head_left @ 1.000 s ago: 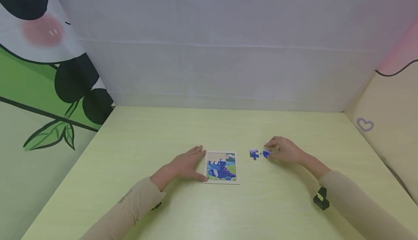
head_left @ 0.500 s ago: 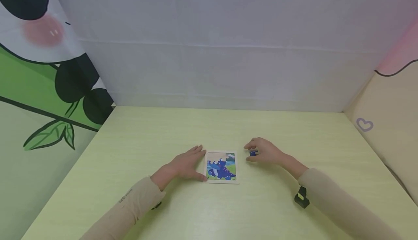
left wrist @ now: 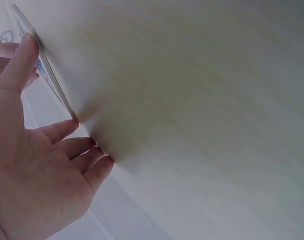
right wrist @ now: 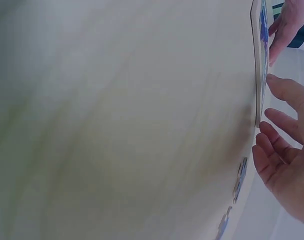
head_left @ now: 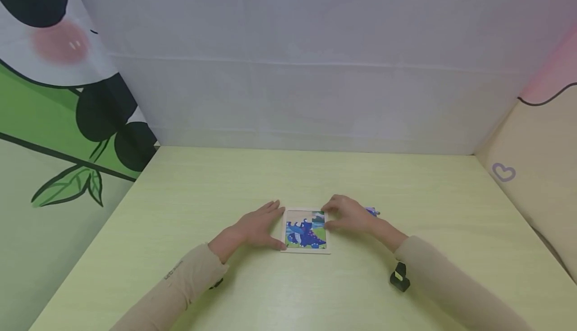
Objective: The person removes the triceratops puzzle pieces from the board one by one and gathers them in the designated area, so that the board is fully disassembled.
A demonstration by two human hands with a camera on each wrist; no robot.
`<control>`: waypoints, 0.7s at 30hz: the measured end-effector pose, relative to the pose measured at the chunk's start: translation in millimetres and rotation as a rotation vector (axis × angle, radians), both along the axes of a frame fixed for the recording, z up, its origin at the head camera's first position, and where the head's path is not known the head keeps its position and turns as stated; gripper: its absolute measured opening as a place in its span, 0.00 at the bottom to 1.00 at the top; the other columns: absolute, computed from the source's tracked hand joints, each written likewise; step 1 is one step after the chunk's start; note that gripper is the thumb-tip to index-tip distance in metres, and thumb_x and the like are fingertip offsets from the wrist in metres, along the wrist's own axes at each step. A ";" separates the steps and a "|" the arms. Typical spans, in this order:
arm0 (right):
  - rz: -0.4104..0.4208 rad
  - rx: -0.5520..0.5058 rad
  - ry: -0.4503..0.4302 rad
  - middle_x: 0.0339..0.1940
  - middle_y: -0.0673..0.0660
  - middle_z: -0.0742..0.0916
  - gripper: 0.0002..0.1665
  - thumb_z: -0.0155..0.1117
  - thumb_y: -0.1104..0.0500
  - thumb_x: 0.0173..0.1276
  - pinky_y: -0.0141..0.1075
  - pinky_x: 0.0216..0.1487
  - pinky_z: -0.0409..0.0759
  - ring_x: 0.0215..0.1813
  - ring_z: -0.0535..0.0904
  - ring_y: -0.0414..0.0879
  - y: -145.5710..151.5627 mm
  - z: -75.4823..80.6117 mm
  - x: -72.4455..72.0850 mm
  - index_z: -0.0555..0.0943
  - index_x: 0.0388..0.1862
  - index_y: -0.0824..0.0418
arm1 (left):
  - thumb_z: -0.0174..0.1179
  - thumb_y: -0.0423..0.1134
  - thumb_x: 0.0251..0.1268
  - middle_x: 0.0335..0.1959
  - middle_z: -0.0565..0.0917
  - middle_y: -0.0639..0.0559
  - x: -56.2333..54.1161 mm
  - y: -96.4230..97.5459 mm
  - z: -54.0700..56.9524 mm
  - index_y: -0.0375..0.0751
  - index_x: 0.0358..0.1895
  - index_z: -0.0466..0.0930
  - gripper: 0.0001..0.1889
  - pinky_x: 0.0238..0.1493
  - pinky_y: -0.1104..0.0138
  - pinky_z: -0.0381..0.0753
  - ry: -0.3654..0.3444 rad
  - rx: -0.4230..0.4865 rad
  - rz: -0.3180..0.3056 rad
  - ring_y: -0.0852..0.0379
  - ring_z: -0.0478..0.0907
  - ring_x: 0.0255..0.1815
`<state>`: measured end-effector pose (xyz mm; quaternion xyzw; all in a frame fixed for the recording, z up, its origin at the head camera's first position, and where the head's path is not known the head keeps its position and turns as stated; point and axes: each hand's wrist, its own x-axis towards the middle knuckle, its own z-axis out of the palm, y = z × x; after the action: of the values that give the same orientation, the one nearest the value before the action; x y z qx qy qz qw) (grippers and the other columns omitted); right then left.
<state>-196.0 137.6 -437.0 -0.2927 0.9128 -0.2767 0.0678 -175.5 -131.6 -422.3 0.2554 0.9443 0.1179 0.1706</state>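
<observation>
A small jigsaw puzzle in a white frame lies flat on the table, showing a blue dinosaur picture. Its upper left part is a bare beige patch. My left hand spreads along the left side, thumb near the bottom corner and index finger near the top one. At the right side, my right hand has thumb and fingertips at the edge, with no piece visible in it. Behind it one loose puzzle piece peeks out in the head view; the right wrist view shows a nearer piece too.
The pale wooden table extends around the puzzle. A white sheet stands along its back. Printed panels flank it, a cartoon panel on the left and a beige panel on the right. A dark wrist device hangs under the right sleeve.
My right hand has left the loose pieces and moved left to the puzzle's right edge. The left hand stays where it was.
</observation>
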 end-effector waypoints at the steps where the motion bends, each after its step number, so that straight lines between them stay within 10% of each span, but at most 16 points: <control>1: -0.006 0.001 -0.005 0.38 0.49 0.81 0.22 0.70 0.54 0.53 0.35 0.43 0.73 0.39 0.72 0.41 -1.2 0.0 0.6 0.81 0.47 0.62 | 0.65 0.61 0.44 0.72 0.50 0.43 -0.1 -0.1 -0.2 0.40 0.69 0.54 0.51 0.67 0.52 0.54 0.000 0.002 -0.001 0.47 0.44 0.72; 21: -0.028 0.040 -0.007 0.34 0.49 0.79 0.20 0.71 0.54 0.51 0.33 0.41 0.74 0.36 0.71 0.40 -9.3 2.4 -3.8 0.81 0.41 0.62 | 0.65 0.62 0.43 0.72 0.49 0.45 -1.9 -0.6 -2.3 0.41 0.69 0.54 0.51 0.67 0.53 0.54 -0.009 0.002 0.004 0.48 0.43 0.72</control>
<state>-199.8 128.3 -434.6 -0.2778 0.9218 -0.2604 0.0729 -177.3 -132.2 -424.6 0.2533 0.9439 0.1205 0.1744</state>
